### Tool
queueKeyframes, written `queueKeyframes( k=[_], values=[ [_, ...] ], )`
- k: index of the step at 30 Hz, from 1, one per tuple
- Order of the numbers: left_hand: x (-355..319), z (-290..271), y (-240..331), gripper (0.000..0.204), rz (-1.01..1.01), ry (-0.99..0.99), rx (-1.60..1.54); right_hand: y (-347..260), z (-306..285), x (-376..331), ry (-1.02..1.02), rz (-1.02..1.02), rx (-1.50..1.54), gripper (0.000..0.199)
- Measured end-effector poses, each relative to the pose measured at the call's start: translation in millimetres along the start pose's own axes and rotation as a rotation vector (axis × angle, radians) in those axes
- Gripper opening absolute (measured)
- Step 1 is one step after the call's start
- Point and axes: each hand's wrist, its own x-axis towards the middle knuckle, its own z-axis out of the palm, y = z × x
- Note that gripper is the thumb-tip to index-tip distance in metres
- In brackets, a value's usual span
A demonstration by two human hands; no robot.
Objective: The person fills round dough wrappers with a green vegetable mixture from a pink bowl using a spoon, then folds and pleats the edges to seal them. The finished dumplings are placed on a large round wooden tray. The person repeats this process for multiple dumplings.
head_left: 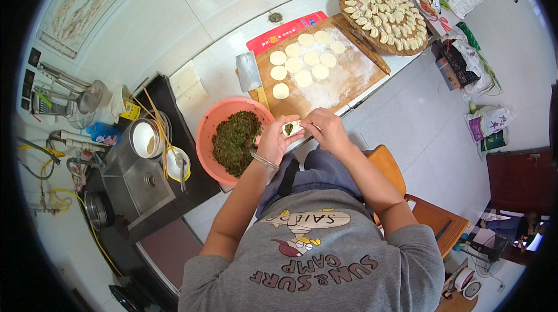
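Observation:
My left hand (pixel 273 140) cups a dumpling wrapper (pixel 297 128) that carries a small dab of green filling. Closed fingers of my right hand (pixel 327 129) meet the wrapper's right edge; something thin seems to be in their pinch, too small to make out. Just left of my left hand stands a pink basin (pixel 204 137) of chopped green filling (pixel 235 142). Beyond both hands, flat round wrappers (pixel 303 78) lie on a floured wooden board (pixel 356 88). A cleaver (pixel 249 72) rests at the board's left edge.
A round tray (pixel 349 12) of folded dumplings stands at the far right, beside a rolling pin (pixel 365 50). Left are a sink (pixel 145 187), stacked bowls (pixel 143 137) and long chopsticks (pixel 156 111). A wooden chair (pixel 388 169) is at my right. Bags (pixel 488 120) hang along the right wall.

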Motion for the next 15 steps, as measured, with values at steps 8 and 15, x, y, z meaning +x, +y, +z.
queueKeyframes(
  k=[8, 15],
  values=[
    [1.5, -1.0, -2.9, 0.047, -0.018, 0.009, 0.041, 2.0, -4.6, 1.0, -0.043, -0.074, -0.021, 0.012],
    [2.0, 0.3, 1.9, 0.049, -0.029, 0.016, 0.035, -5.5, -10.4, 6.2, -0.035, -0.131, -0.052, 0.014]
  ],
)
